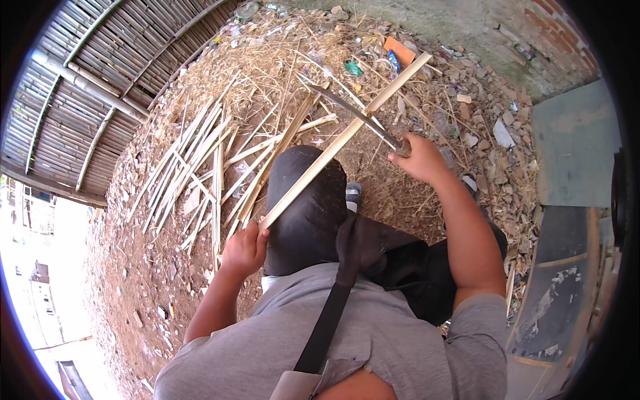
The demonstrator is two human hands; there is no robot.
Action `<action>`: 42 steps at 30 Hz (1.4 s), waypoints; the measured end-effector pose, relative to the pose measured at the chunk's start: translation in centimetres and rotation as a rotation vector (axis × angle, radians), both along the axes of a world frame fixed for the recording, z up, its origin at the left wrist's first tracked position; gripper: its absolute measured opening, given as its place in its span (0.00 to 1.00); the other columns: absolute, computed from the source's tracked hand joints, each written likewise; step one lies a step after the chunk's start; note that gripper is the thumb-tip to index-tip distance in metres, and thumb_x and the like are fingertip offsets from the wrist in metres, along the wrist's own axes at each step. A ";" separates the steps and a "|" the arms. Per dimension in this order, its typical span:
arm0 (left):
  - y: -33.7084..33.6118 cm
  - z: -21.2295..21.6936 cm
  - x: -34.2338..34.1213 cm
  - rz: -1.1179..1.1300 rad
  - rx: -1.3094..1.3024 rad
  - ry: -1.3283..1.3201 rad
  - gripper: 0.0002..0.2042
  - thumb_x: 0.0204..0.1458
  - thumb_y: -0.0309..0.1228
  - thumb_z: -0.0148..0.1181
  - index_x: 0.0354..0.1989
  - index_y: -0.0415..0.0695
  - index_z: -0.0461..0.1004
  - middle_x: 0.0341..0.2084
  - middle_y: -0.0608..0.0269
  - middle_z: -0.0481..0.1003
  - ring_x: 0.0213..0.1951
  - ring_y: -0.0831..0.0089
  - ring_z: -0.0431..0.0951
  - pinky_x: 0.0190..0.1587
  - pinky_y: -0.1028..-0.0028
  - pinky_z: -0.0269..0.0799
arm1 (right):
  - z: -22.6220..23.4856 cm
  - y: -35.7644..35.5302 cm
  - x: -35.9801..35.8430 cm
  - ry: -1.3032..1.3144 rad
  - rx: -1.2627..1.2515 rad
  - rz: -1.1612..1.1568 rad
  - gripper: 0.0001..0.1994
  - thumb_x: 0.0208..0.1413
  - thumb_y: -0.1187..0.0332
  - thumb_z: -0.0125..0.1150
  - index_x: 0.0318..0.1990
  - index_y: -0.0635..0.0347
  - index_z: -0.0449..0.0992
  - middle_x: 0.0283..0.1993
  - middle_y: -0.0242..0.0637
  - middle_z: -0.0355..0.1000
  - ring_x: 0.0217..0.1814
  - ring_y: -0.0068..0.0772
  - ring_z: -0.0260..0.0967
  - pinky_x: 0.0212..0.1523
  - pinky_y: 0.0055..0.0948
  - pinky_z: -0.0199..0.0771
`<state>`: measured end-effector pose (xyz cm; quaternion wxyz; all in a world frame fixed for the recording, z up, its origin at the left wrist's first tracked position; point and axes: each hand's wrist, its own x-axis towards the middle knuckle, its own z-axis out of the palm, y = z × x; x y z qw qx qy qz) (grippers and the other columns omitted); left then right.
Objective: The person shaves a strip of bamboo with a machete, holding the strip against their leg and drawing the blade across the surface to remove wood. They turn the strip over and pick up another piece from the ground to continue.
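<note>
Pale tan bamboo strip (333, 150); grey shirt (373, 340); black trousers (307, 200).

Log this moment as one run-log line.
left hand: grips bamboo strip at its near end | right hand: holds knife, blade across strip | ground: pile of split strips

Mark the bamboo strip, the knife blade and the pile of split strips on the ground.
bamboo strip (333, 150), head view, middle of its length above the knee.
knife blade (347, 110), head view, mid-blade where it crosses the strip.
pile of split strips (193, 167), head view, centre of the heap on the dirt.
</note>
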<state>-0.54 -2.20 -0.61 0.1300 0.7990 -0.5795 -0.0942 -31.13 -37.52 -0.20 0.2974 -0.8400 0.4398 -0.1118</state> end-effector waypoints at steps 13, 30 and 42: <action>-0.1 -0.1 -0.2 -0.002 0.009 0.044 0.13 0.67 0.39 0.50 0.38 0.40 0.66 0.20 0.42 0.74 0.27 0.37 0.76 0.30 0.44 0.68 | 3.1 6.3 1.4 -0.093 -0.277 0.427 0.23 0.56 0.50 0.70 0.48 0.58 0.73 0.37 0.47 0.79 0.40 0.54 0.79 0.40 0.50 0.76; 0.0 0.2 -0.2 0.029 0.017 0.074 0.17 0.68 0.44 0.49 0.38 0.41 0.66 0.23 0.40 0.75 0.29 0.36 0.77 0.33 0.43 0.71 | 3.1 4.4 1.8 0.058 -0.314 0.274 0.17 0.53 0.57 0.73 0.38 0.56 0.73 0.30 0.44 0.78 0.33 0.55 0.78 0.35 0.49 0.75; -0.1 0.3 -0.5 0.045 0.048 0.094 0.16 0.68 0.43 0.49 0.38 0.40 0.65 0.24 0.39 0.76 0.31 0.35 0.77 0.34 0.42 0.70 | 3.4 4.3 1.5 0.127 -0.346 0.284 0.16 0.49 0.56 0.74 0.34 0.56 0.75 0.29 0.42 0.78 0.33 0.51 0.78 0.37 0.49 0.75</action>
